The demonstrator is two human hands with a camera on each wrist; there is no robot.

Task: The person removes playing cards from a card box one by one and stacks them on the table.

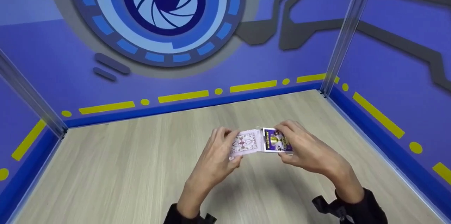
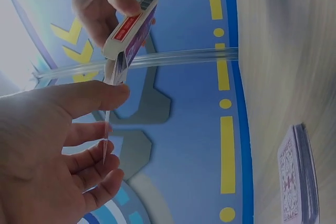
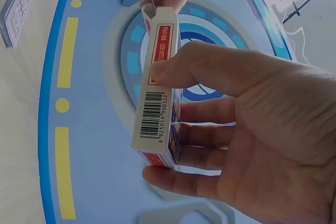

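The pale wood-grain tabletop (image 1: 123, 167) is bearing a stack of cards (image 2: 290, 179), which is lying patterned back up

The card box (image 3: 153, 114) looks like thin, smooth printed cardboard with a faint sheen; the stacked playing cards (image 2: 290, 182) look like smooth coated paper; the tabletop (image 1: 123, 167) shows pale wood grain with a mostly matt, even finish; the wall panel (image 1: 282, 63) looks smooth and printed; the corner post (image 1: 347, 33) appears glossy, like clear plastic; the black cuff (image 1: 371, 204) looks like matt cloth.
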